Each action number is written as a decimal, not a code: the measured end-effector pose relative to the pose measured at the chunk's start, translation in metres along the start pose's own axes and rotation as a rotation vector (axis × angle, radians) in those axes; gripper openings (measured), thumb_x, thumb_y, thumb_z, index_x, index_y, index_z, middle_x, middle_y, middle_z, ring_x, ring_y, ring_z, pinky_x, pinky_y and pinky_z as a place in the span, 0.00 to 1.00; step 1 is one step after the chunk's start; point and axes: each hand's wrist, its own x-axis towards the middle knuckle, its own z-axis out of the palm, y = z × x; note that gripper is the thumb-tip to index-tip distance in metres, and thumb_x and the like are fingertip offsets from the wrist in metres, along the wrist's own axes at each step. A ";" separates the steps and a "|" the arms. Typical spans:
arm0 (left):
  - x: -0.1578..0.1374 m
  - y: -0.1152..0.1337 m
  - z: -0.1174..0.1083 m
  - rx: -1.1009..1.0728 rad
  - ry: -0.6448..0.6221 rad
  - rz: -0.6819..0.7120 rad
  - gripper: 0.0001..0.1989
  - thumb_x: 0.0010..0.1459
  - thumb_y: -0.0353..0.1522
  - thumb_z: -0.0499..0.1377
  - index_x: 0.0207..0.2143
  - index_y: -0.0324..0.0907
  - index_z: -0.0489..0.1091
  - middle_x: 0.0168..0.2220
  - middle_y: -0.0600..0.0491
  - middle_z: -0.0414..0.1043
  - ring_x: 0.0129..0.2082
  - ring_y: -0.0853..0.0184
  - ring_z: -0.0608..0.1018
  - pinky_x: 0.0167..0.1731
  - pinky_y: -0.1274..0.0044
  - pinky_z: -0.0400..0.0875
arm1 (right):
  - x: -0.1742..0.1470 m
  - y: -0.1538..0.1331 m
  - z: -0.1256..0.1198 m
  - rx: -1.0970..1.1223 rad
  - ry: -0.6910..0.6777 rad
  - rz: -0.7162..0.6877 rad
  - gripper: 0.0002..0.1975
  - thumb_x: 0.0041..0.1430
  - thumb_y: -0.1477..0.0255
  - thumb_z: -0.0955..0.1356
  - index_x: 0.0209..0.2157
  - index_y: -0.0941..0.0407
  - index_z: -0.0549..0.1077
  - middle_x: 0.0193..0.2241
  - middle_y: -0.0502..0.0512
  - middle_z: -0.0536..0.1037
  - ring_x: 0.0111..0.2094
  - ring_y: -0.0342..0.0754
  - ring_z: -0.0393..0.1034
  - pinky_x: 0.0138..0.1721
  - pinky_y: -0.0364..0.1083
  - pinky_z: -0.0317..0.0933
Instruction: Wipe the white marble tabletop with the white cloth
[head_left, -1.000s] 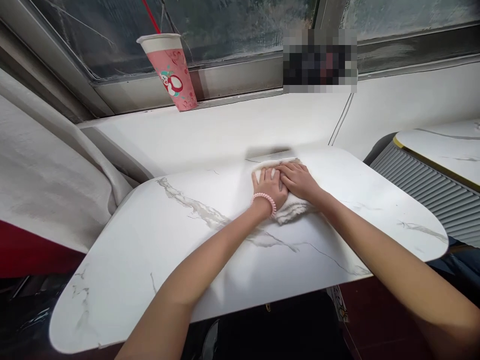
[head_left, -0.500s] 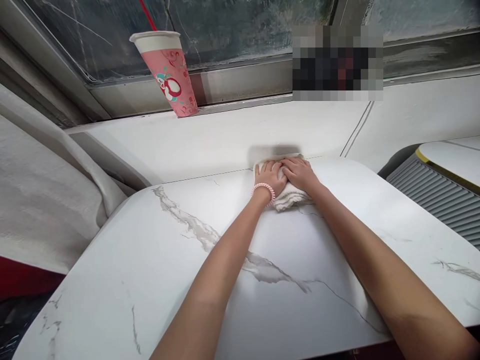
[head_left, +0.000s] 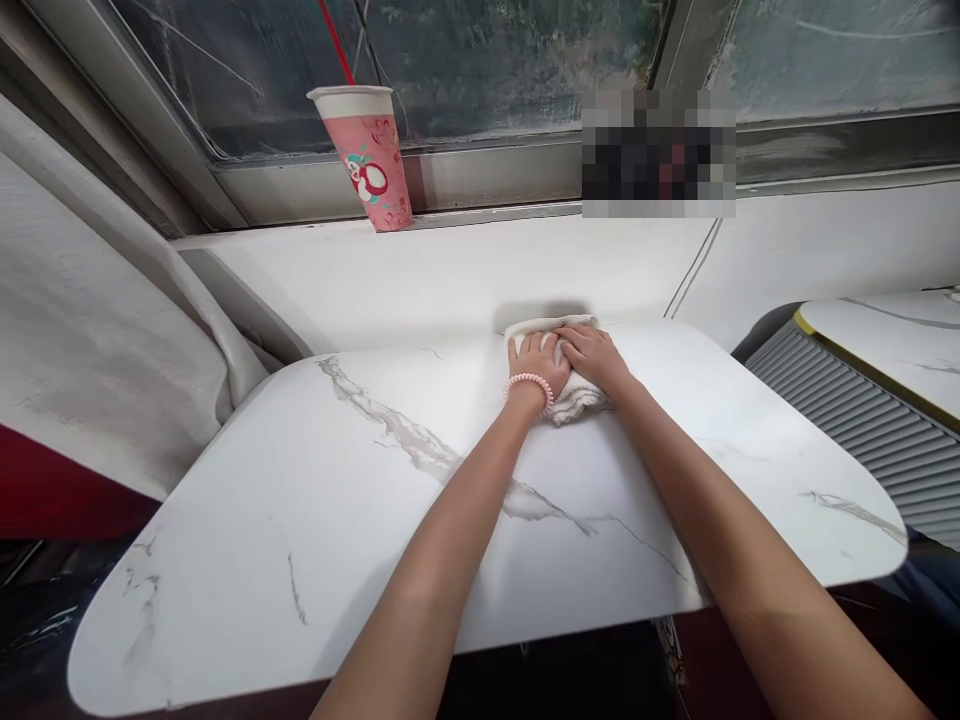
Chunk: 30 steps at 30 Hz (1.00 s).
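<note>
The fingers (head_left: 534, 345) of the left hand (head_left: 547, 366) lie spread and flat on a white cloth (head_left: 580, 400), pressing it down without gripping it. The right hand (head_left: 598, 357) also lies flat on it, fingers stretched out and closer together, their tips beside and touching the left hand. The cloth sits right of centre in the frame, bunched in folds at its near edge, at the far side of the white marble-patterned worktop (head_left: 232, 500). A pink coil bracelet (head_left: 529, 380) circles the left wrist. Beyond the cloth rises a white wall (head_left: 450, 280). In the upper left, a pink-and-white paper cup (head_left: 384, 150) with a red straw (head_left: 337, 42) stands on the ledge before a window (head_left: 495, 60). A pale curtain (head_left: 97, 300) hangs at the left edge; a grey ribbed panel (head_left: 847, 410) shows at the right.
</note>
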 end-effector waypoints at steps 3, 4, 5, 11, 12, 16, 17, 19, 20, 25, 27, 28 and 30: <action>-0.018 0.006 -0.002 0.007 -0.001 0.004 0.26 0.67 0.40 0.40 0.63 0.42 0.59 0.65 0.48 0.58 0.66 0.62 0.57 0.67 0.59 0.41 | -0.018 -0.007 -0.006 0.007 -0.005 -0.007 0.22 0.64 0.70 0.56 0.54 0.56 0.71 0.57 0.57 0.71 0.59 0.54 0.61 0.60 0.56 0.53; -0.024 0.008 -0.003 0.014 -0.005 0.004 0.26 0.67 0.40 0.40 0.63 0.42 0.59 0.65 0.48 0.58 0.66 0.62 0.57 0.67 0.58 0.41 | -0.024 -0.009 -0.008 0.005 -0.008 -0.005 0.22 0.64 0.70 0.56 0.54 0.56 0.71 0.57 0.57 0.71 0.59 0.54 0.61 0.60 0.56 0.53; -0.030 0.011 -0.004 0.025 -0.009 0.004 0.26 0.67 0.39 0.40 0.63 0.41 0.59 0.65 0.47 0.58 0.66 0.61 0.57 0.67 0.58 0.41 | -0.030 -0.011 -0.010 0.001 -0.010 -0.004 0.22 0.64 0.70 0.56 0.54 0.56 0.71 0.57 0.57 0.71 0.59 0.54 0.62 0.60 0.56 0.53; -0.075 0.033 -0.011 0.085 -0.068 0.025 0.28 0.66 0.37 0.39 0.65 0.38 0.55 0.67 0.44 0.55 0.67 0.56 0.54 0.66 0.54 0.41 | -0.076 -0.012 -0.019 -0.038 -0.006 -0.110 0.23 0.66 0.69 0.55 0.56 0.57 0.69 0.57 0.59 0.71 0.59 0.55 0.62 0.59 0.56 0.54; -0.085 0.038 -0.012 0.090 -0.076 0.031 0.29 0.66 0.37 0.39 0.66 0.37 0.54 0.67 0.44 0.54 0.67 0.55 0.54 0.65 0.54 0.41 | -0.085 -0.010 -0.022 -0.048 -0.008 -0.151 0.23 0.66 0.69 0.54 0.56 0.58 0.69 0.57 0.60 0.71 0.59 0.55 0.62 0.59 0.56 0.54; -0.126 0.059 -0.012 0.103 -0.089 0.064 0.30 0.65 0.37 0.40 0.66 0.32 0.53 0.67 0.39 0.52 0.67 0.51 0.54 0.64 0.50 0.41 | -0.129 -0.008 -0.037 -0.100 -0.005 -0.270 0.23 0.66 0.69 0.54 0.57 0.58 0.68 0.57 0.61 0.70 0.59 0.55 0.62 0.58 0.57 0.56; -0.136 0.064 -0.011 0.102 -0.091 0.087 0.30 0.65 0.37 0.40 0.66 0.31 0.52 0.67 0.38 0.52 0.67 0.50 0.54 0.64 0.50 0.41 | -0.141 -0.009 -0.042 -0.111 -0.002 -0.276 0.24 0.66 0.69 0.54 0.58 0.58 0.67 0.57 0.62 0.70 0.59 0.55 0.62 0.58 0.58 0.57; -0.154 0.072 -0.008 0.099 -0.096 0.144 0.31 0.65 0.38 0.41 0.66 0.28 0.52 0.67 0.37 0.50 0.67 0.48 0.52 0.64 0.49 0.41 | -0.165 -0.011 -0.054 -0.123 -0.006 -0.272 0.24 0.67 0.67 0.54 0.59 0.58 0.66 0.58 0.62 0.69 0.60 0.56 0.61 0.58 0.58 0.56; -0.161 0.077 -0.007 0.099 -0.101 0.173 0.32 0.65 0.38 0.41 0.66 0.28 0.51 0.67 0.36 0.50 0.67 0.48 0.52 0.64 0.48 0.40 | -0.176 -0.012 -0.059 -0.125 -0.015 -0.265 0.24 0.67 0.67 0.54 0.59 0.58 0.65 0.59 0.62 0.68 0.60 0.56 0.60 0.59 0.59 0.56; -0.181 0.093 -0.007 0.083 -0.125 0.248 0.32 0.65 0.38 0.39 0.66 0.27 0.50 0.67 0.36 0.50 0.67 0.48 0.52 0.64 0.48 0.41 | -0.210 -0.013 -0.077 -0.144 -0.031 -0.180 0.24 0.67 0.68 0.53 0.60 0.57 0.64 0.60 0.61 0.66 0.61 0.56 0.59 0.60 0.60 0.54; -0.182 0.096 -0.007 0.080 -0.135 0.261 0.32 0.65 0.38 0.39 0.66 0.28 0.51 0.67 0.37 0.51 0.68 0.49 0.52 0.64 0.48 0.41 | -0.213 -0.012 -0.079 -0.162 -0.030 -0.153 0.24 0.66 0.69 0.53 0.61 0.56 0.63 0.60 0.60 0.67 0.60 0.56 0.59 0.59 0.61 0.54; -0.181 0.097 -0.007 0.080 -0.140 0.264 0.32 0.65 0.38 0.39 0.66 0.28 0.51 0.67 0.37 0.51 0.68 0.48 0.52 0.64 0.47 0.41 | -0.213 -0.012 -0.080 -0.170 -0.033 -0.146 0.25 0.66 0.69 0.53 0.61 0.55 0.63 0.60 0.60 0.67 0.60 0.56 0.60 0.59 0.61 0.54; -0.177 0.098 -0.006 0.076 -0.154 0.269 0.32 0.65 0.38 0.39 0.66 0.29 0.51 0.68 0.37 0.50 0.68 0.47 0.51 0.64 0.47 0.40 | -0.211 -0.011 -0.080 -0.187 -0.042 -0.140 0.25 0.65 0.70 0.53 0.61 0.55 0.63 0.59 0.59 0.67 0.60 0.56 0.60 0.58 0.61 0.55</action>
